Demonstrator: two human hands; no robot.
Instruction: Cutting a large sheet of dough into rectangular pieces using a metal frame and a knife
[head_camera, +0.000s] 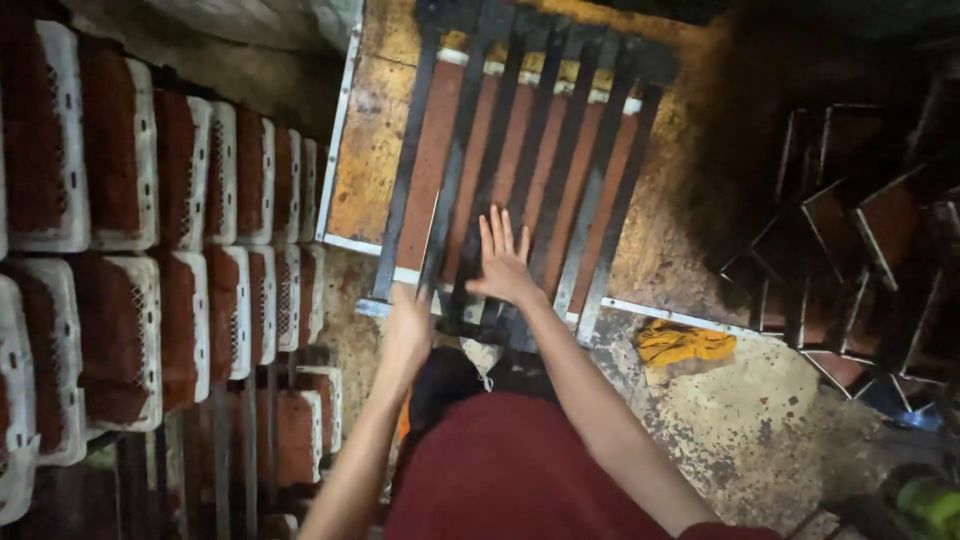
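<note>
Shirt: dark red cloth (520, 470) fills the bottom middle of the view, closest to the lens, with both bare forearms reaching out from it.
Right hand: the right hand (503, 262) lies palm down on the dark bars, fingers (497, 228) straight and slightly spread, pointing away from the person.
Left hand: the left hand (408, 328) sits at the near end of the frame, closed around the lower end of a thin metal strip (432, 240); its fingers are curled under and mostly hidden, so the exact grip is unclear.
Frame: a rack of long dark bars (545, 150) lies on the table, the bars side by side and running away from the person, fanning a little at the far end.
Slabs: reddish-brown strips (432, 150) show in the gaps between the bars, light-coloured at both ends.
Table: a stained, yellowish top with a pale metal edge (345, 130) carries the frame; the frame's near end reaches its near edge.
Trays: white perforated trays (140, 300) filled with reddish-brown blocks stand on edge in two rows to the left, well apart from the hands.
Rag: a yellow cloth (683, 343) lies crumpled on the blotchy floor just right of the right forearm.
Moulds: dark open metal boxes (860, 230) are piled in shadow at the far right.
Bottom right corner: something green (930, 505), too blurred to tell.
</note>
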